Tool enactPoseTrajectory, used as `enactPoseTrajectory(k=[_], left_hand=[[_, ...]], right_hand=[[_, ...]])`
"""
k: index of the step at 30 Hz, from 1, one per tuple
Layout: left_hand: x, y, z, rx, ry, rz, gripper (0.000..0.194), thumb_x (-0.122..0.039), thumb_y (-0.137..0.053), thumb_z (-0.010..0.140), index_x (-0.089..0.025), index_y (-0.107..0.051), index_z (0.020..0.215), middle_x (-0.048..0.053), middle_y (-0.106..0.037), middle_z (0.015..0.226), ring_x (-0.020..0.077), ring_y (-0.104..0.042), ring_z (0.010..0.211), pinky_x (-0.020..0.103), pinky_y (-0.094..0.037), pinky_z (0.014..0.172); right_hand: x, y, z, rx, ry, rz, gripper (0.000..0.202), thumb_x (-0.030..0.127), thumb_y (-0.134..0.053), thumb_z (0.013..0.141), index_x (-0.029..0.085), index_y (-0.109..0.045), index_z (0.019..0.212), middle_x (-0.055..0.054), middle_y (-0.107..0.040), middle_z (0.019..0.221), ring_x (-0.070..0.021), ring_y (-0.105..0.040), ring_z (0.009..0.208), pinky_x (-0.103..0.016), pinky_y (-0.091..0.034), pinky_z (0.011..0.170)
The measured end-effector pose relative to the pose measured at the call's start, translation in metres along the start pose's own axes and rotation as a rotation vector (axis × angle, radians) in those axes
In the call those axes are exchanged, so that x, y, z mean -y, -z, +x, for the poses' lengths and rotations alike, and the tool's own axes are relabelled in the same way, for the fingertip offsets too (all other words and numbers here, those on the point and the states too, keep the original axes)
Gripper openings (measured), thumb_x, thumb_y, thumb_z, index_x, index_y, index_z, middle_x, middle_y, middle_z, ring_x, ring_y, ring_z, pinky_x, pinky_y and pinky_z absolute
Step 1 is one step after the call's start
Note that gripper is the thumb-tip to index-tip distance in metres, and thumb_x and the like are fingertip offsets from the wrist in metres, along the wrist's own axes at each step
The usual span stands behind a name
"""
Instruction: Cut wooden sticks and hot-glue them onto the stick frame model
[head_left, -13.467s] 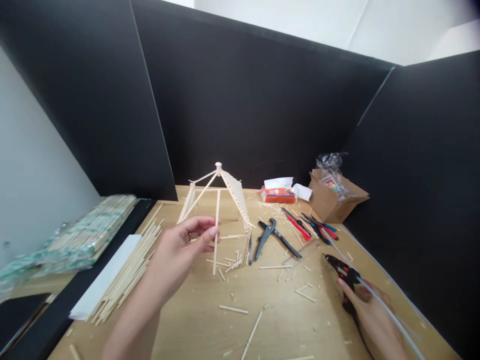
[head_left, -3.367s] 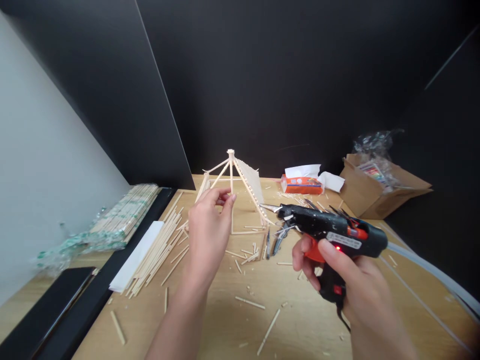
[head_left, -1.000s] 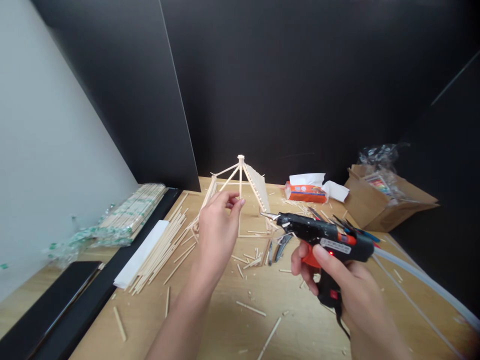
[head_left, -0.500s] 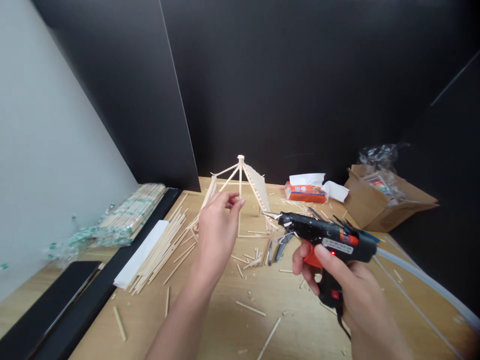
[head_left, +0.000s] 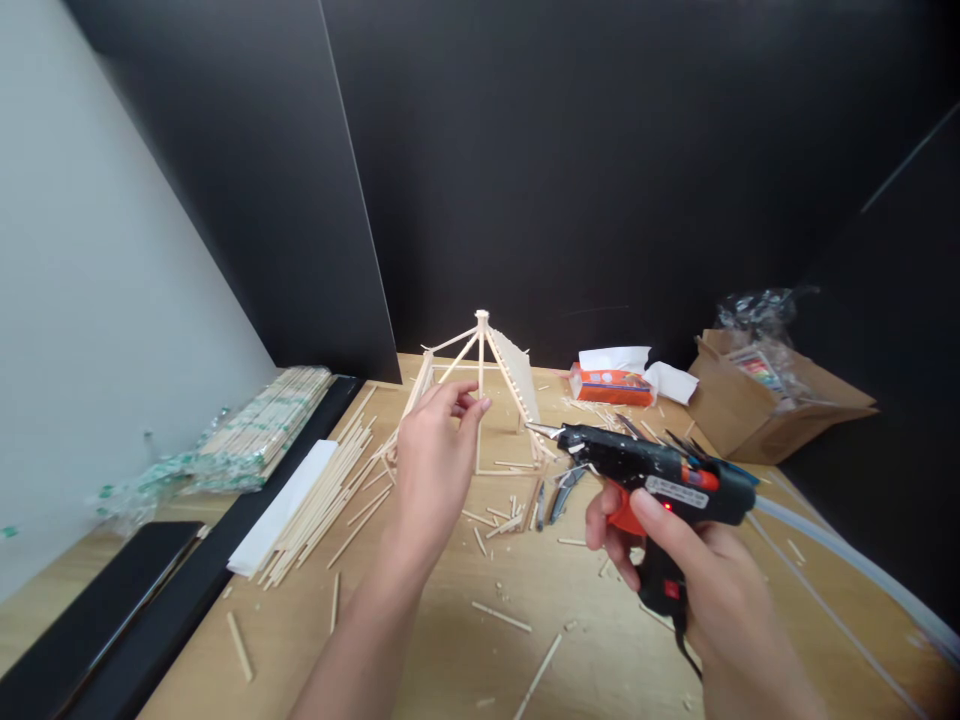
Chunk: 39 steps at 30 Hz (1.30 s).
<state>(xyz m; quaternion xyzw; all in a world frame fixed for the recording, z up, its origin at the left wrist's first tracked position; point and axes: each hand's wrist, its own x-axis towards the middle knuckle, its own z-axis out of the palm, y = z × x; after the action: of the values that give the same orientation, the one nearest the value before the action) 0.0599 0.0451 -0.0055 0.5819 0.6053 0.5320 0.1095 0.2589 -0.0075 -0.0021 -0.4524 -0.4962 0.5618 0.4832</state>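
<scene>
A pale wooden stick frame (head_left: 514, 385) with a pointed top stands in the middle of the table; its right slope is covered by a ridged panel. My left hand (head_left: 439, 450) is in front of the frame, thumb and fingertips pinched at an upright stick. Whether a small piece is between the fingertips is hidden. In my right hand (head_left: 675, 550) is a black and orange glue gun (head_left: 637, 462), its red light lit. The nozzle points left, close to the frame's lower right corner.
Loose sticks (head_left: 322, 510) lie on white paper at the left, beside bagged sticks (head_left: 259, 425) and a black phone-like slab (head_left: 127, 600). Pliers (head_left: 566, 495) lie behind the nozzle. An orange packet (head_left: 611, 385) and cardboard box (head_left: 772, 400) stand farther back.
</scene>
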Motion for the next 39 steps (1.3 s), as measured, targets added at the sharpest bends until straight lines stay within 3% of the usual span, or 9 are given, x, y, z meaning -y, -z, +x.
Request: enactPoseTrajectory(k=[6,11,14,19,22,25,28,33,39], left_hand=[[-0.001,0.002,0.0,0.01,-0.004,0.049,0.019,-0.029,-0.056,0.086,-0.022,-0.065,0.101,0.003,-0.067,0.086,0.0156,-0.061,0.074,0.029,-0.05,0.067],[-0.007,0.013,-0.003,-0.062,-0.058,0.151,0.021,-0.026,-0.054,0.088,-0.022,-0.064,0.105,0.005,-0.068,0.094,0.0182,-0.064,0.081,0.034,-0.05,0.076],[-0.012,0.03,-0.008,-0.125,-0.073,0.169,0.022,-0.025,-0.053,0.088,-0.022,-0.064,0.107,0.005,-0.068,0.1,0.0185,-0.064,0.086,0.034,-0.051,0.078],[-0.018,0.07,-0.021,-0.283,-0.002,0.2,0.02,-0.032,-0.059,0.085,-0.028,-0.066,0.103,0.0,-0.069,0.095,0.0161,-0.065,0.078,0.027,-0.054,0.067],[-0.018,0.091,-0.025,-0.314,0.114,0.183,0.015,-0.038,-0.063,0.081,-0.03,-0.068,0.093,-0.003,-0.069,0.089,0.014,-0.064,0.067,0.027,-0.056,0.064],[-0.017,0.099,-0.026,-0.297,0.189,0.117,0.014,-0.041,-0.065,0.079,-0.029,-0.069,0.087,-0.003,-0.069,0.087,0.0124,-0.064,0.061,0.025,-0.058,0.059],[-0.018,0.092,-0.025,-0.23,0.15,0.053,0.014,-0.038,-0.063,0.081,-0.029,-0.069,0.09,-0.003,-0.069,0.091,0.0116,-0.065,0.066,0.023,-0.059,0.061],[-0.022,0.064,-0.022,-0.045,0.045,0.09,0.021,-0.035,-0.059,0.084,-0.027,-0.066,0.102,0.0,-0.069,0.098,0.0162,-0.067,0.083,0.024,-0.059,0.066],[-0.022,0.03,-0.021,-0.066,-0.008,0.4,0.025,-0.036,-0.055,0.086,-0.023,-0.064,0.106,0.004,-0.07,0.096,0.0196,-0.068,0.083,0.031,-0.056,0.077]], right_hand=[[-0.002,0.005,0.001,0.04,0.01,0.002,0.03,0.046,-0.06,0.081,0.017,-0.064,0.075,-0.006,-0.065,0.068,-0.0125,-0.049,0.05,-0.023,-0.039,0.042],[-0.006,0.012,0.0,0.042,0.024,0.016,0.026,0.043,-0.057,0.084,0.019,-0.064,0.079,-0.006,-0.066,0.071,-0.0147,-0.052,0.056,-0.023,-0.041,0.044],[-0.005,0.014,-0.001,0.002,0.03,0.021,0.024,0.042,-0.056,0.084,0.02,-0.064,0.079,-0.006,-0.065,0.072,-0.0155,-0.052,0.056,-0.024,-0.041,0.043],[0.002,0.018,-0.003,-0.081,0.066,0.053,0.021,0.039,-0.06,0.082,0.02,-0.065,0.076,-0.006,-0.064,0.068,-0.015,-0.052,0.053,-0.024,-0.038,0.041],[0.007,0.02,-0.004,-0.128,0.119,0.08,0.019,0.036,-0.059,0.083,0.019,-0.065,0.076,-0.007,-0.064,0.069,-0.0147,-0.052,0.052,-0.024,-0.038,0.04],[0.012,0.021,-0.004,-0.194,0.179,0.093,0.017,0.034,-0.06,0.082,0.019,-0.065,0.074,-0.007,-0.063,0.068,-0.0144,-0.052,0.05,-0.025,-0.038,0.04],[0.015,0.022,-0.004,-0.238,0.201,0.127,0.017,0.034,-0.06,0.082,0.02,-0.064,0.074,-0.006,-0.063,0.068,-0.0132,-0.051,0.048,-0.027,-0.039,0.041],[0.017,0.029,-0.004,-0.264,0.218,0.173,0.018,0.035,-0.058,0.085,0.021,-0.063,0.075,-0.004,-0.064,0.071,-0.0125,-0.051,0.053,-0.023,-0.038,0.042],[0.019,0.046,0.001,-0.235,0.31,0.167,0.02,0.037,-0.06,0.084,0.02,-0.064,0.074,-0.003,-0.065,0.069,-0.0128,-0.052,0.051,-0.022,-0.04,0.038]])
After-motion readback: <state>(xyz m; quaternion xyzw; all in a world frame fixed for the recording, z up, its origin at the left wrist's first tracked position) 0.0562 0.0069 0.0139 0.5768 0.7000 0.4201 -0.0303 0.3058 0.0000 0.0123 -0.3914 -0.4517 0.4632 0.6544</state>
